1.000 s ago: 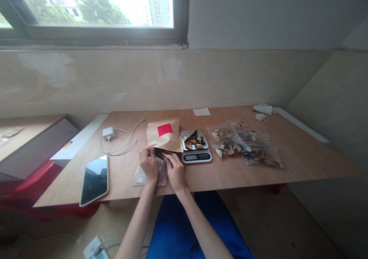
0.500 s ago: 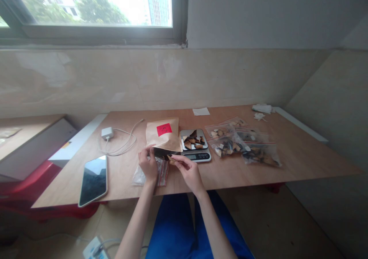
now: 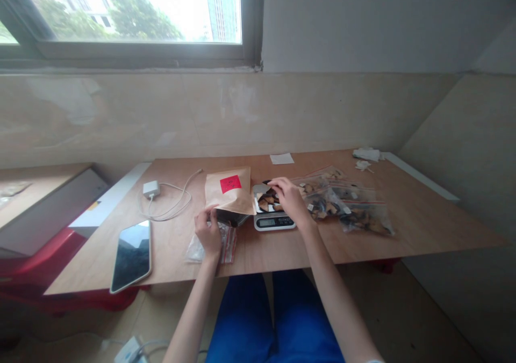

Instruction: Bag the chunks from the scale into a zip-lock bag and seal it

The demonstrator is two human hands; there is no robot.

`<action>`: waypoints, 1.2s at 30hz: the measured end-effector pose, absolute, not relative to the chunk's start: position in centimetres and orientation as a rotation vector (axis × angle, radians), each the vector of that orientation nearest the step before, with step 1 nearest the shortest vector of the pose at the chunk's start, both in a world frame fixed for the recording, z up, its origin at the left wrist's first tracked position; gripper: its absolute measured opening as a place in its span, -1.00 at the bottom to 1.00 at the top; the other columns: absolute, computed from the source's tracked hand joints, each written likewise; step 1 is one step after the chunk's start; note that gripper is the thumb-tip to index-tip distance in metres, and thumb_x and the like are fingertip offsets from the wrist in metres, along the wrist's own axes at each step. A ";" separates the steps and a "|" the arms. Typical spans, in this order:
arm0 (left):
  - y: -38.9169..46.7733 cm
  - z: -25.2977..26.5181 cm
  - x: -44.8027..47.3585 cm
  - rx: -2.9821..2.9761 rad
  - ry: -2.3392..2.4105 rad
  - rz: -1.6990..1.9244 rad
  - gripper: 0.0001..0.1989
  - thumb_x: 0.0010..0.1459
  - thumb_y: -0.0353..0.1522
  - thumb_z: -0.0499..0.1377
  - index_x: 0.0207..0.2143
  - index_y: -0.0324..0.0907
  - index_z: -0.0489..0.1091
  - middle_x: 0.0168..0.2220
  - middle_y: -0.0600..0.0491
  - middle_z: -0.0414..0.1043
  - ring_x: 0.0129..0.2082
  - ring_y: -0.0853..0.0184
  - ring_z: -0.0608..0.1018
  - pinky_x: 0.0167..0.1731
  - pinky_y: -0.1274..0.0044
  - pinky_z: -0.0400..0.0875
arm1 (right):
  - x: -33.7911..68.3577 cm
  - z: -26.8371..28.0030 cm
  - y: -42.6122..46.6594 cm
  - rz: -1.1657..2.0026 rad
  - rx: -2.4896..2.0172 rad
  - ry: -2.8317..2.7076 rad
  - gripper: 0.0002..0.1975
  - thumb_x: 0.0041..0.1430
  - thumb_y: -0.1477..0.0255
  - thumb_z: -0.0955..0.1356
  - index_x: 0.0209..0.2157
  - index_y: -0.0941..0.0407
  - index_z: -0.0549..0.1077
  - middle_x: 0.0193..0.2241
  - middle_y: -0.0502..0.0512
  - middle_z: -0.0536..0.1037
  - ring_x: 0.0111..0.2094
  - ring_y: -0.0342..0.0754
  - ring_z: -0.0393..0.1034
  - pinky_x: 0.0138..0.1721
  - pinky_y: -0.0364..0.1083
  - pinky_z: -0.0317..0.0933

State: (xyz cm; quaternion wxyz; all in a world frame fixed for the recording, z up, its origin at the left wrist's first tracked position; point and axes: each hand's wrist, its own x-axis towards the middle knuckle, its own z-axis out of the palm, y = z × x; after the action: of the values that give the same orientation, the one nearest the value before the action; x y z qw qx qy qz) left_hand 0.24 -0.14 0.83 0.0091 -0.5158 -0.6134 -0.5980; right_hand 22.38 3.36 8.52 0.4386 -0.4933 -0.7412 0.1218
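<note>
White charger [image 3: 151, 189] and phone [image 3: 131, 256] at left of surface [image 3: 322, 255], apart from work. Clear bags [image 3: 194, 247] lie under left hand [image 3: 208, 229], which pinches lip of brown paper bag [image 3: 231, 191], likely keeping mouth open toward person. Scale [image 3: 274, 223] just beside, probably for short reach; brown pieces [image 3: 264, 204] on its plate. Right hand [image 3: 285, 191] over them, fingers narrow; cannot tell if holding piece. Filled bags [image 3: 366, 219] farther right, seemingly set aside.

1. Centre: tan paper bag [image 3: 235, 199], red label [image 3: 230, 184] with dark markings
2. Just right of centre: white scale [image 3: 260, 227], black display panel [image 3: 278, 222], brown-and-black pieces [image 3: 264, 205]
3. Below centre: clear plastic bag [image 3: 228, 249] with red stripes
4. Lower left: black phone screen [image 3: 131, 258], pale rim [image 3: 150, 261]
5. Bottom centre: plain blue trousers [image 3: 242, 320]
</note>
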 end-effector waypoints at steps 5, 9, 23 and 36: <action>-0.2 0.8 0.3 -1.612 -1.929 -1.864 -0.72 0.20 -0.23 -0.02 -0.31 -0.18 0.41 -0.35 0.00 0.43 -0.30 0.29 0.42 -0.27 0.48 0.26 | 21.1 8.7 7.3 0.147 -1.473 -2.236 -0.66 0.03 0.77 0.20 -0.36 0.15 0.49 -0.25 0.15 0.47 -0.20 -0.07 0.36 -0.14 -0.15 0.20; -0.2 0.8 0.3 -1.606 -1.933 -1.875 -0.72 0.20 -0.22 -0.02 -0.32 -0.18 0.41 -0.35 0.00 0.42 -0.31 0.29 0.41 -0.28 0.48 0.27 | 20.0 8.6 8.3 0.084 -1.543 -2.299 -0.69 0.02 0.78 0.22 -0.47 0.15 0.50 -0.30 0.23 0.49 -0.23 -0.01 0.38 -0.23 -0.14 0.22; -0.1 0.6 0.2 -1.604 -1.941 -1.895 -0.74 0.19 -0.23 0.00 -0.33 -0.17 0.41 -0.36 0.00 0.42 -0.31 0.30 0.42 -0.27 0.48 0.27 | 22.1 8.4 10.2 0.175 -1.457 -2.265 -0.70 0.01 0.75 0.23 -0.35 0.20 0.53 -0.28 0.20 0.50 -0.19 -0.06 0.38 -0.15 -0.14 0.20; 0.0 0.7 0.2 -1.603 -1.949 -1.889 -0.74 0.19 -0.23 0.00 -0.33 -0.17 0.40 -0.36 0.00 0.42 -0.32 0.29 0.40 -0.28 0.47 0.27 | 26.0 4.4 9.3 0.423 -1.443 -1.620 -0.86 0.05 0.48 0.29 -0.40 0.21 0.49 -0.38 0.18 0.58 -0.35 -0.06 0.45 -0.27 -0.10 0.29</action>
State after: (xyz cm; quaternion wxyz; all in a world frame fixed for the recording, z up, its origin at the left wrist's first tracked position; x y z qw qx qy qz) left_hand 0.18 -0.03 0.68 -0.0055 -0.5085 -0.6182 -0.5993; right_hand 25.99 9.34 4.43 0.4491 -0.5834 -0.6548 0.1709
